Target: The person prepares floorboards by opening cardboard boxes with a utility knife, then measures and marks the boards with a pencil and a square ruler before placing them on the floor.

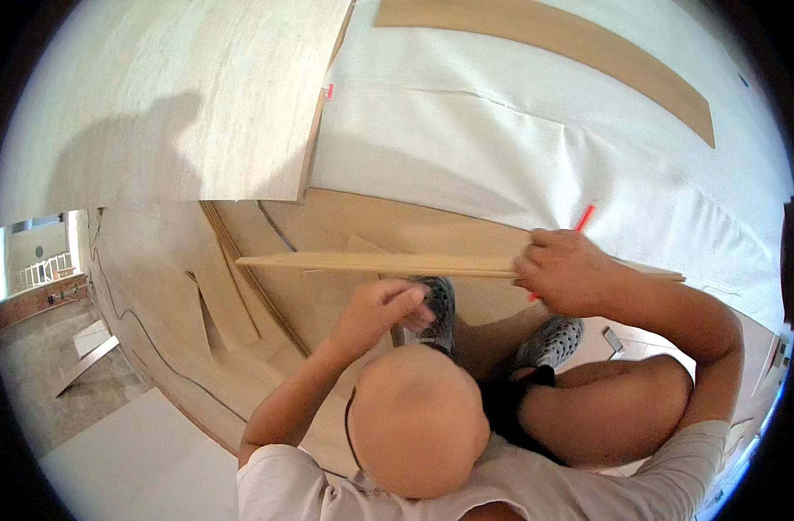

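- Positioning or marking looks to us like the step in hand: the flooring plank is held nearly edge-on across our body, and we have a red pencil in the same grip. No pencil mark on it is clear to us.
- Next, we judge, the work calls for steadying the plank before any line is drawn, then freeing the pencil without letting the plank tip or slide.
- Fingers of our right hand are clamped over the plank, towards its right end, with a short length running out beyond them. The pencil is tucked among them, slanting across the plank, one tip past its far side and the other on its near side.
- Fingers of our left hand are curled on the near side of the plank, just beside its middle stretch. They are blurred, so we cannot tell whether they are together, or pinch anything small.
- Relative to the plank, our left shoe and right shoe stand on the near side; white underlay and a loose brown board lie beyond it, and pale flooring is beyond its left end.
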`<action>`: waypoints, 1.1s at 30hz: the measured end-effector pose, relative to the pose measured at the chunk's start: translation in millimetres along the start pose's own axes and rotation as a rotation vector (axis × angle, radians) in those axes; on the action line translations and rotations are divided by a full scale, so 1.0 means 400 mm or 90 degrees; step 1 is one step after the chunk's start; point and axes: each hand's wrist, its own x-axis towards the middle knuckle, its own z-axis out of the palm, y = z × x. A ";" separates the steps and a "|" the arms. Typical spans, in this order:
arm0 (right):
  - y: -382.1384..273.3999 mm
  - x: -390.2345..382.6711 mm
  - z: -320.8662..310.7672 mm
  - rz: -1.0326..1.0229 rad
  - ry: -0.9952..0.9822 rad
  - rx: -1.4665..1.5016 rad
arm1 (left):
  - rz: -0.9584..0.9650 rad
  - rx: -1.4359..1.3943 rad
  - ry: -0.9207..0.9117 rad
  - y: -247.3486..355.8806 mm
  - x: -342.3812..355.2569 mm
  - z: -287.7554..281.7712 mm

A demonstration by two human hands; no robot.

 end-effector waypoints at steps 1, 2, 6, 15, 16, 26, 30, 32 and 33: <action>0.028 -0.021 0.002 0.024 0.008 0.018 | 0.147 0.229 0.084 -0.004 -0.001 -0.017; 0.053 -0.062 -0.001 0.054 -0.005 0.035 | 0.294 0.449 0.149 -0.010 0.014 -0.016; 0.164 -0.175 0.034 0.109 -0.007 0.085 | 0.611 0.809 0.318 0.093 0.181 -0.034; 0.467 -0.192 0.201 0.466 -0.056 0.106 | 0.400 0.902 0.133 0.160 0.611 -0.094; 0.494 -0.199 0.200 0.507 -0.038 0.077 | 0.386 0.886 0.139 0.174 0.650 -0.105; 0.511 -0.511 0.376 1.074 0.110 0.138 | 0.337 0.870 0.105 0.183 0.943 -0.285; 0.440 -0.543 0.504 1.051 0.223 0.496 | 0.315 0.829 0.078 0.155 1.006 -0.274; 0.446 -0.524 0.510 1.060 0.136 0.428 | 0.299 0.824 0.089 0.143 1.019 -0.273; 0.455 -0.511 0.506 1.054 0.124 0.418 | 0.283 0.829 0.096 0.139 1.027 -0.279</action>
